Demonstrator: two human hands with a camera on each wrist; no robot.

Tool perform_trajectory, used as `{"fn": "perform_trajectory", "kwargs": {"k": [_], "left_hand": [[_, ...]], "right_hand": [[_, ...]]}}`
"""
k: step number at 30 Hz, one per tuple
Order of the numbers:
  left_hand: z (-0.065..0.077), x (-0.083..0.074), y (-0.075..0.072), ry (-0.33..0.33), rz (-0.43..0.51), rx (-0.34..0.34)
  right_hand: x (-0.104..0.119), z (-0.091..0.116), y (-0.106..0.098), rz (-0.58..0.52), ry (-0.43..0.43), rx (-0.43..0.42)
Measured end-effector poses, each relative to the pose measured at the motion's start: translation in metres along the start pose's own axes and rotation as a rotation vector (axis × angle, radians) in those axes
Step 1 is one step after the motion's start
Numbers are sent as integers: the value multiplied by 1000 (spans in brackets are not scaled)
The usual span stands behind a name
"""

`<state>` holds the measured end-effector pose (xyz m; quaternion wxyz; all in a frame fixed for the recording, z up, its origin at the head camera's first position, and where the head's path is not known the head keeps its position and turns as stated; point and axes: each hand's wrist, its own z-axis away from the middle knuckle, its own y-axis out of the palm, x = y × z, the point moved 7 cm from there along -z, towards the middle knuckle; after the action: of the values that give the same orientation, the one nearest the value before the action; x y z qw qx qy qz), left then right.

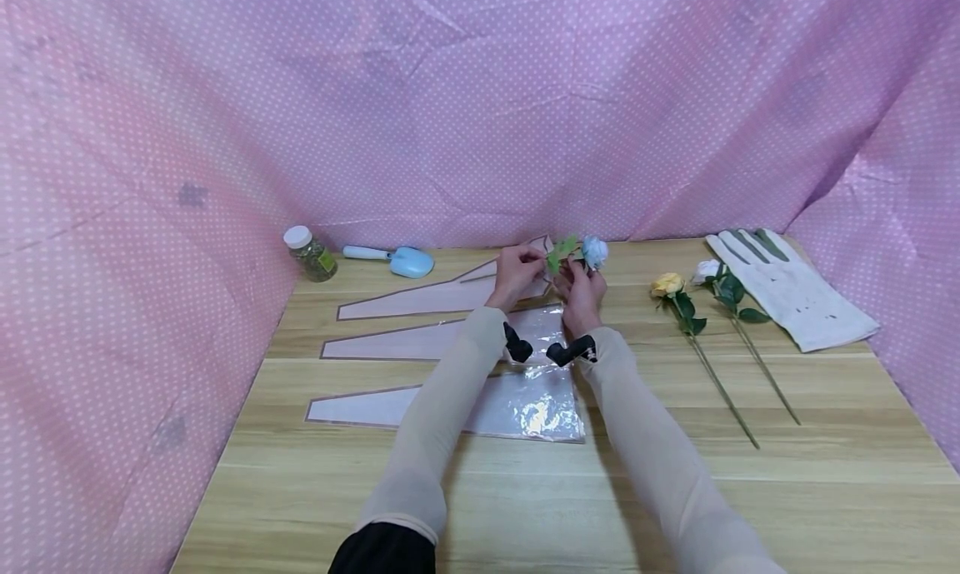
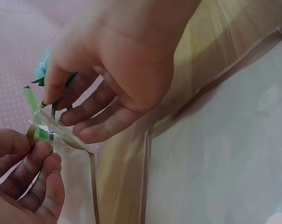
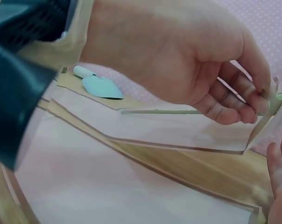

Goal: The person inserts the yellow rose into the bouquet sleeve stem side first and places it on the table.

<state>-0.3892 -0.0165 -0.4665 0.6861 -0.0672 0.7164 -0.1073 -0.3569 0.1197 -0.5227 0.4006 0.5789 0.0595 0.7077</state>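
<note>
The far clear flower sleeve (image 1: 420,299) on the tabletop (image 1: 525,520) should be feather-light, slick and quick to crease, best taken by its mouth edge, where the left grip (image 1: 516,276) pinches it; along that sleeve runs the stem (image 1: 477,277) of the blue rose (image 1: 596,252), probably thin but stiff, its leaves (image 1: 557,256) liable to snag at the mouth; the right grip (image 1: 582,297) seems to pinch the rose below its bloom, a sensible hold, since petals would crush; the left grip covers part of the stem, and whether it lies inside the film is unclear

Left grip (image 1: 516,272) and right grip (image 1: 581,295) pinch close together.
</note>
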Motion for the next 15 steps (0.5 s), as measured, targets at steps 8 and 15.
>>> {"fn": "perform_trajectory", "kwargs": {"k": [8, 15], "left_hand": [[-1, -4, 3, 25, 19, 27], [0, -8, 5, 34, 17, 50]], "right_hand": [[-3, 0, 1, 64, -23, -13], [-6, 0, 3, 60, -25, -1]]}}
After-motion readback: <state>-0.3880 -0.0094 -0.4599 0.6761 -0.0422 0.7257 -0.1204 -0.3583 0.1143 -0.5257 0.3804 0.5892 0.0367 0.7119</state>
